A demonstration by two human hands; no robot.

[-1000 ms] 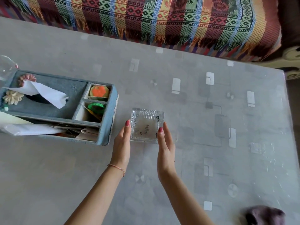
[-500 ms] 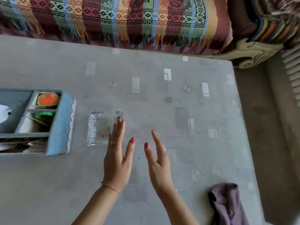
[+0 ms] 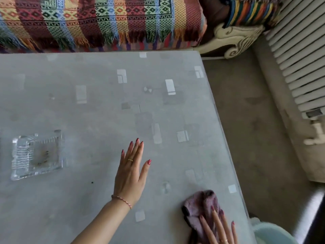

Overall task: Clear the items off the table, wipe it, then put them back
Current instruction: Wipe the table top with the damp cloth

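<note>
A square clear glass ashtray [image 3: 37,154] with some dark bits inside sits on the grey table [image 3: 105,103] at the left. My left hand [image 3: 131,173] hovers flat over the table's middle, fingers straight, holding nothing, well right of the ashtray. A crumpled purple cloth [image 3: 200,208] lies near the table's front right corner. My right hand [image 3: 218,229] lies on the cloth with straight, spread fingers.
A sofa with a striped, fringed woven throw [image 3: 98,23] runs along the table's far edge. The table's right edge drops to a grey carpeted floor [image 3: 246,120]. A white ribbed radiator [image 3: 299,59] stands at the right. Something pale blue [image 3: 274,233] shows at the bottom right.
The view has swung right, so the blue tissue organiser has left the frame. Both hands have left the ashtray; my right hand has gone down onto the purple cloth.
</note>
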